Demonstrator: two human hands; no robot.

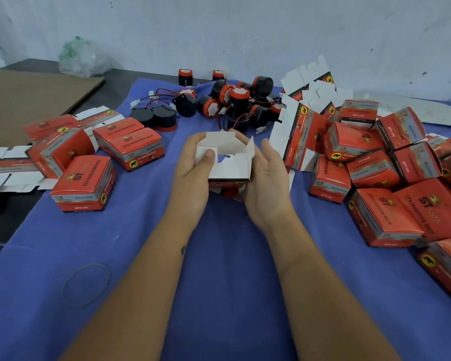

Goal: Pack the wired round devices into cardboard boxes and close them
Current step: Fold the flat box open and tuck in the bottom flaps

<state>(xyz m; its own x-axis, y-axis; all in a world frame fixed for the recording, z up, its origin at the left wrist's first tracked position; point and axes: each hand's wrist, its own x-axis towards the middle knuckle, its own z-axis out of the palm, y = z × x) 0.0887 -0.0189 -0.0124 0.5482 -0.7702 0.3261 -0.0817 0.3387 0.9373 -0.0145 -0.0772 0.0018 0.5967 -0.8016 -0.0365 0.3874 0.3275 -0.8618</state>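
Between my hands is a small red cardboard box (229,165), its white flaps partly folded over the end that faces me. My left hand (193,175) grips its left side, with the thumb pressing a white flap. My right hand (267,183) cups the right side with its fingers nearly straight. A heap of black-and-red round devices (235,102) with red and black wires lies behind the box on the blue cloth (219,282). Whether a device is inside the held box is hidden.
Closed red boxes (85,183) stand at the left, and many more are piled at the right (385,217). Flat unfolded cartons (305,84) lean at the back right and lie at the far left (8,162). A rubber band (86,284) lies near left. A brown cardboard sheet (29,97) and plastic bag (81,58) sit behind.
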